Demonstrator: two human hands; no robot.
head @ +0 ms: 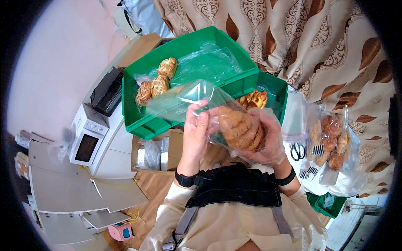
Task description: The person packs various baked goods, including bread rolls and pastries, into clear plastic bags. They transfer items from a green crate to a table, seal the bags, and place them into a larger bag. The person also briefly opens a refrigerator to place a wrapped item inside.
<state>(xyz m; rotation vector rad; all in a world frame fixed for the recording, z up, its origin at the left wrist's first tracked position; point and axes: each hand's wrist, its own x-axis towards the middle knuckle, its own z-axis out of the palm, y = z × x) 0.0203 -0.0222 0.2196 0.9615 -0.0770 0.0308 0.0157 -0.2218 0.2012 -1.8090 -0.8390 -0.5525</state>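
Before my chest is a brown, ridged croissant-like bread (240, 128), with a clear plastic bag (201, 92) around it. My left hand (198, 128) pinches the bag's film beside the bread, and the loose part of the bag stretches up and to the left. My right hand (271, 139), under clear plastic film that looks like a disposable glove, grips the bread from the right. Behind both hands stands a green plastic crate (188, 40), with several seeded pastries (160, 84) on its left side. A lower green crate (281, 100) holds golden pastries (256, 98), partly hidden.
On the white table at right lie black-handled scissors (297, 152), flat clear bags (293, 116) and a filled bag of pastries (329, 141). A cardboard box (174, 150) stands below the crate. Farther left are a white microwave (89, 135) and a pink stool (121, 231).
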